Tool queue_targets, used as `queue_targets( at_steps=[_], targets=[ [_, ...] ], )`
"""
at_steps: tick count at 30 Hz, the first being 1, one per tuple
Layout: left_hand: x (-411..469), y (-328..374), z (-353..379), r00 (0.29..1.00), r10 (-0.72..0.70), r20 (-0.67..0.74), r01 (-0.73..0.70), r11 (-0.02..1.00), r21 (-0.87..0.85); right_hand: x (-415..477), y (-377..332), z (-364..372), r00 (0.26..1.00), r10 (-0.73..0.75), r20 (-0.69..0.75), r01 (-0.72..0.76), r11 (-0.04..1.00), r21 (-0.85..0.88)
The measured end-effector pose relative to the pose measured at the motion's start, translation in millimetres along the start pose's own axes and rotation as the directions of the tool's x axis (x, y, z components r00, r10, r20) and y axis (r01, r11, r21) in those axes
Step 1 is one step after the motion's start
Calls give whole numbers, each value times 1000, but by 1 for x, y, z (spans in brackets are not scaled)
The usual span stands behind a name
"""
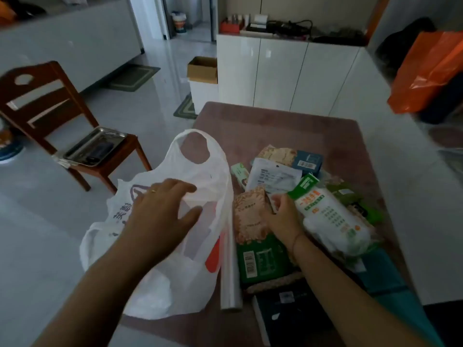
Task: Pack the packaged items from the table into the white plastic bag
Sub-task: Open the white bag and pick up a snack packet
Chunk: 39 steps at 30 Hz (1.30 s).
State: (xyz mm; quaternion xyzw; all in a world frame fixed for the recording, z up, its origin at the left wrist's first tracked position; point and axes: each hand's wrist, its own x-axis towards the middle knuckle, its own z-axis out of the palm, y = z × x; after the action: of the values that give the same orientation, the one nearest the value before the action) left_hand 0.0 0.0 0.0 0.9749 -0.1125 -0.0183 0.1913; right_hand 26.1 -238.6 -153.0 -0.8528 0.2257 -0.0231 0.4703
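Far left: wooden chair (50,101) on the floor, with a metal tray (95,146) on its seat.

White plastic bag (160,271) lies on the left edge of the table (275,126), partly hanging over it. One handle loop stands up at the far end. Something red-orange shows through the bag's wall near the right side.

Left hand (162,211): released, fingers straight and spread, palm down on the bag's upper layer near its mouth. Thumb held apart from the fingers. Cannot tell whether the thumb is under the rim.

Just right of the bag: a roll of clear film (230,266), lying lengthwise and touching the bag's side.

Beside the roll: brown-and-green package (253,236), flat on the table, barcode facing up.

Right hand (280,216): fingers curled, set between that package and the white-and-green packet (333,221). Thumb lies against the brown package's right edge. Cannot tell whether it actually grasps anything.

Behind the right hand: white pouch (273,176), then a blue box (307,160), both still in the pile. All packaged items seen are on the table, right of the bag.

Far right: orange bag (431,71) on the white counter.
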Motion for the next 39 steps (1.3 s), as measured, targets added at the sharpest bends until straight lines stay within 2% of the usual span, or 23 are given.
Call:
queue_targets(
  at_steps=[2, 4, 8, 12, 16, 21, 24, 26, 29, 33, 34, 35, 37, 39],
  targets=[
    [4, -14, -20, 1000, -17, -24, 16, 999, -43, 2, 10, 7, 998, 69, 4, -65, 960, -272],
    [9, -29, -46, 997, -61, -41, 57, 995, -81, 2, 24, 14, 990, 143, -2, -128, 879, -460],
    [37, -67, -57, 981, -187, -46, 180, 975, -130, -1, 29, 22, 987, 152, -46, -151, 812, -564],
    [59, -114, -21, 962, -266, 64, 267, 964, -11, -1, 28, 32, 990, 141, 7, -119, 857, -501],
    [61, -131, 14, 950, -252, 187, 254, 967, 11, 1, 32, 31, 999, 52, -12, -52, 883, -467],
    [59, -131, 25, 947, -270, 176, 275, 962, -4, 6, 26, 35, 998, -51, -31, 34, 911, -410],
    [60, -131, 28, 963, -209, 172, 214, 977, -10, 6, 11, 30, 989, -101, -105, 56, 929, -366],
    [60, -129, 31, 969, -209, 131, 211, 978, -2, 2, -9, 14, 969, -136, -208, 58, 937, -343],
    [60, -123, 34, 971, -229, 63, 227, 973, 32, -12, -60, -24, 875, -259, -408, 140, 944, -300],
    [59, -116, 30, 977, -201, 70, 203, 979, -17, -37, -140, -74, 625, -445, -642, 440, 880, -181],
    [59, -118, 30, 978, -197, 72, 200, 979, -38, -42, -156, -79, 586, -455, -671, 512, 849, -128],
    [59, -118, 28, 980, -188, 71, 193, 979, -65, -47, -168, -78, 579, -455, -677, 561, 824, -74],
    [56, -120, 29, 985, -160, 65, 166, 979, -117, -51, -179, -54, 650, -483, -587, 587, 810, -16],
    [52, -121, 29, 982, -161, 97, 175, 972, -160, -57, -174, -12, 788, -500, -360, 539, 843, 9]
  ],
)
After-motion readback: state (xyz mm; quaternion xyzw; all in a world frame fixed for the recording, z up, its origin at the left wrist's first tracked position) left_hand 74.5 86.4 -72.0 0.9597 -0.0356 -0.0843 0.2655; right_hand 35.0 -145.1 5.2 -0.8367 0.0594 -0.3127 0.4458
